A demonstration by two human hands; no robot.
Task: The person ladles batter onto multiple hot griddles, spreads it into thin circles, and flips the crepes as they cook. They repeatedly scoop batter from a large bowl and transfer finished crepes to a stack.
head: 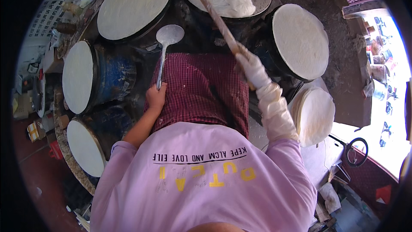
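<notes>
My left hand (156,96) is closed around the handle of a metal ladle (170,34), its bowl held up over my checked apron. My right hand (248,62), in a pale glove and sleeve, grips a long wooden stick (219,24). The stick's far end overlaps the near side of a round griddle (261,2) at the top. On that griddle a lump of white batter (239,3) sits at the edge of a thin spread layer, with some dark surface bare. White rounds cover the other griddles, such as the upper left one (134,6) and the right one (301,41).
More covered griddles stand on blue drums at the left (77,77) and lower left (84,146). A stack of thin flat rounds (317,116) lies at my right. A cluttered ledge (75,29) runs along the left. A ring-shaped light (356,152) stands at the lower right.
</notes>
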